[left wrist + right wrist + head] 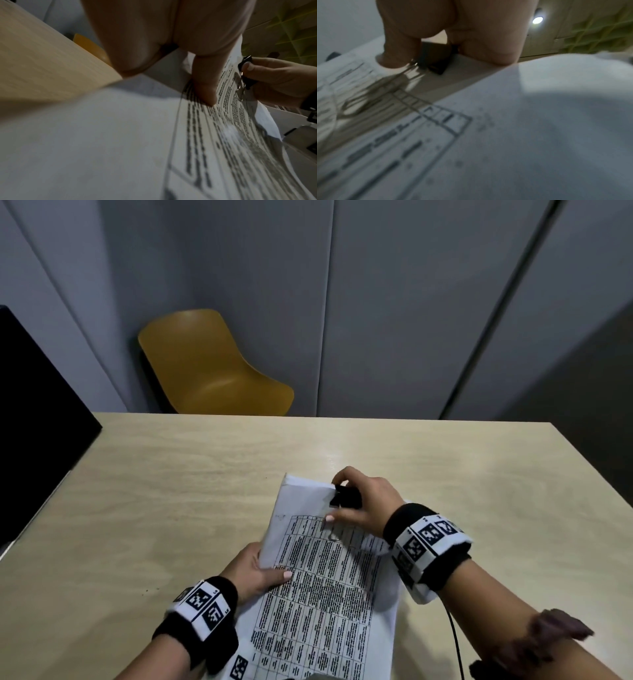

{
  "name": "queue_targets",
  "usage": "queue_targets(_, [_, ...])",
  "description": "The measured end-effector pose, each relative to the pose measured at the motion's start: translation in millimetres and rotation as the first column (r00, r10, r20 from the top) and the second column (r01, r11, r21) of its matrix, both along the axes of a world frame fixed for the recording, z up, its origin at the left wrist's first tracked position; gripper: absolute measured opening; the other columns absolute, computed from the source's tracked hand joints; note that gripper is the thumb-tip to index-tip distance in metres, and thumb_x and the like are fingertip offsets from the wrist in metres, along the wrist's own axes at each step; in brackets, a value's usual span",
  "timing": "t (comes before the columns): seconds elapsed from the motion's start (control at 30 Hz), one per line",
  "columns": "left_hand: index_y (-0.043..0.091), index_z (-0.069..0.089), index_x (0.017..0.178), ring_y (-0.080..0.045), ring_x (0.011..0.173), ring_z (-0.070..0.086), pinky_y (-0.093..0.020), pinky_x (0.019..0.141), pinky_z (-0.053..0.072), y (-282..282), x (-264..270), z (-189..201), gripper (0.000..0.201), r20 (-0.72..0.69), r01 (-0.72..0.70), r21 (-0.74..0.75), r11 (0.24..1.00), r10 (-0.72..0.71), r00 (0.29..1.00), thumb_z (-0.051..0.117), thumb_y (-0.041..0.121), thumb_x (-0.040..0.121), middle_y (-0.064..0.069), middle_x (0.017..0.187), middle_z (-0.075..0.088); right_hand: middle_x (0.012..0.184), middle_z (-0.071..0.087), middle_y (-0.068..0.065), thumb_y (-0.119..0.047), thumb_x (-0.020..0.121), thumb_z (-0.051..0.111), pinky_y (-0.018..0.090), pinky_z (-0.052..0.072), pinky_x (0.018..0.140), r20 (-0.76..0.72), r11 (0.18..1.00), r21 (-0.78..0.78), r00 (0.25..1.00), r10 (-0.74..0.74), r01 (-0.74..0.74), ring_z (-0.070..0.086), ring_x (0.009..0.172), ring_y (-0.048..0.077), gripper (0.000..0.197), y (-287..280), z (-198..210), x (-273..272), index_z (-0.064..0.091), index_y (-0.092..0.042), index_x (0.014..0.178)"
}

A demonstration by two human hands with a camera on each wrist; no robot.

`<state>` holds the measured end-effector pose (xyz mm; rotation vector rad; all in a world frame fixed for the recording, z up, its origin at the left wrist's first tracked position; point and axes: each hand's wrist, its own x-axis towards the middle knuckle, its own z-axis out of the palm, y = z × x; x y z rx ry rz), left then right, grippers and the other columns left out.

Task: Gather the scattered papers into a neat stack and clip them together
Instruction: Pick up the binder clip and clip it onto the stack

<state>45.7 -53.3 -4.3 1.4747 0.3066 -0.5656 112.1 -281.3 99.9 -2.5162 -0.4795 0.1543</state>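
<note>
- Papers [318, 587] lie stacked on the desk [171, 474].
- Left hand [255, 573] grips the stack's left edge.
- Right hand [363, 505] pinches a black clip [346, 497] at the stack's far right corner.

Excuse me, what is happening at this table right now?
A person is clipping a stack of printed papers on a wooden table. The left hand holds the stack at its left edge, thumb on top. The right hand pinches a black binder clip at the stack's far right corner. Whether the clip already bites the sheets is not clear. A yellow chair stands behind the table.
</note>
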Motion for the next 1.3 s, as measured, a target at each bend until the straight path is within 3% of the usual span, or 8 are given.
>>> queue_targets(0.17, [0.01, 0.05, 0.12, -0.032, 0.106, 0.063, -0.051, 0.099, 0.045, 0.9, 1.3, -5.4, 0.095, -0.016, 0.022, 0.041, 0.999, -0.021, 1.0, 0.09, 0.03, 0.037, -0.015, 0.113, 0.065, 0.1, 0.073, 0.003, -0.037, 0.079, 0.067, 0.037, 0.05, 0.09, 0.041, 0.996, 0.072, 0.998, -0.053, 0.05, 0.065, 0.095, 0.022, 0.031, -6.3, -3.2, 5.4, 0.066, -0.021, 0.104])
queue_targets(0.37, [0.012, 0.05, 0.121, -0.027, 0.105, 0.061, -0.047, 0.099, 0.045, 4.9, -2.0, 2.4, 0.074, 0.001, 0.045, 0.163, 0.986, -0.046, 0.999, 0.083, 0.027, 0.056, -0.012, 0.113, 0.064, 0.142, 0.041, 0.007, -0.038, 0.084, 0.056, 0.049, 0.018, 0.115, 0.187, 0.938, -0.028, 0.923, -0.336, 0.346, 0.034, 0.133, 0.025, 0.055, -4.8, -35.3, -8.9, 0.039, -0.028, 0.136])
queue_targets(0.47, [0.011, 0.049, 0.121, -0.026, 0.103, 0.061, -0.047, 0.097, 0.045, 10.4, -0.6, 0.6, 0.064, -0.022, 0.011, 0.215, 0.977, -0.006, 1.0, 0.078, 0.02, 0.065, -0.012, 0.109, 0.065, 0.141, 0.036, 0.016, -0.021, 0.086, 0.059, 0.04, 0.031, 0.11, -0.17, 0.791, 0.242, 0.827, -0.536, 0.562, 0.039, 0.128, 0.03, 0.061, -9.9, -59.9, -26.7, 0.03, -0.017, 0.14])
queue_targets(0.6, [0.007, 0.055, 0.115, -0.027, 0.102, 0.063, -0.043, 0.098, 0.044, 19.8, 7.4, -9.2, 0.062, -0.035, 0.0, 0.288, 0.958, 0.01, 0.999, 0.082, 0.022, 0.062, -0.012, 0.11, 0.068, 0.122, 0.059, 0.021, -0.01, 0.088, 0.055, 0.036, 0.046, 0.092, -0.666, 0.699, 0.185, 0.612, -0.427, 0.69, 0.059, 0.096, 0.026, 0.033, -13.5, -94.8, -47.8, 0.047, -0.008, 0.12])
queue_targets(0.73, [0.004, 0.055, 0.118, -0.028, 0.106, 0.062, -0.043, 0.102, 0.042, 15.6, 21.6, -13.1, 0.053, -0.005, 0.009, 0.374, 0.927, -0.008, 1.0, 0.076, 0.008, 0.07, -0.01, 0.112, 0.067, 0.104, 0.067, 0.013, -0.007, 0.085, 0.052, 0.033, 0.05, 0.089, -0.615, 0.689, 0.14, 0.608, -0.502, 0.711, 0.061, 0.09, 0.024, 0.027, -4.1, -109.1, -40.4, 0.057, -0.007, 0.111])
queue_targets(0.97, [0.015, 0.021, 0.145, -0.027, 0.125, 0.049, -0.033, 0.101, 0.037, 11.8, 38.0, 8.6, 0.08, 0.151, -0.182, 0.478, 0.859, 0.124, 0.981, 0.064, -0.001, 0.079, -0.012, 0.145, 0.042, 0.132, 0.054, 0.017, -0.006, 0.087, 0.045, 0.031, 0.041, 0.098, -0.515, 0.74, 0.076, 0.662, -0.544, 0.668, 0.053, 0.118, 0.03, 0.048, 2.5, -95.3, -23.8, 0.038, -0.005, 0.135])
queue_targets(1.13, [0.027, 0.012, 0.146, -0.027, 0.106, 0.059, -0.038, 0.094, 0.046, 20.3, 20.3, -1.1, 0.087, 0.026, -0.098, 0.42, 0.902, 0.097, 0.995, 0.059, -0.003, 0.08, -0.01, 0.134, 0.052, 0.132, 0.055, 0.014, -0.009, 0.088, 0.047, 0.032, 0.042, 0.099, -0.527, 0.807, 0.037, 0.698, -0.485, 0.589, 0.054, 0.118, 0.028, 0.05, -7.1, -101.4, -48.6, 0.036, -0.009, 0.137])
queue_targets(1.3, [0.025, 0.011, 0.147, -0.026, 0.126, 0.048, -0.026, 0.094, 0.036, 9.1, 21.6, 13.6, 0.087, 0.089, -0.081, 0.461, 0.884, 0.044, 0.995, 0.061, -0.001, 0.081, -0.009, 0.146, 0.041, 0.134, 0.055, 0.012, -0.006, 0.086, 0.048, 0.034, 0.042, 0.101, -0.534, 0.814, 0.136, 0.733, -0.42, 0.565, 0.055, 0.118, 0.027, 0.057, -4.1, -109.9, -40.5, 0.033, -0.017, 0.14])
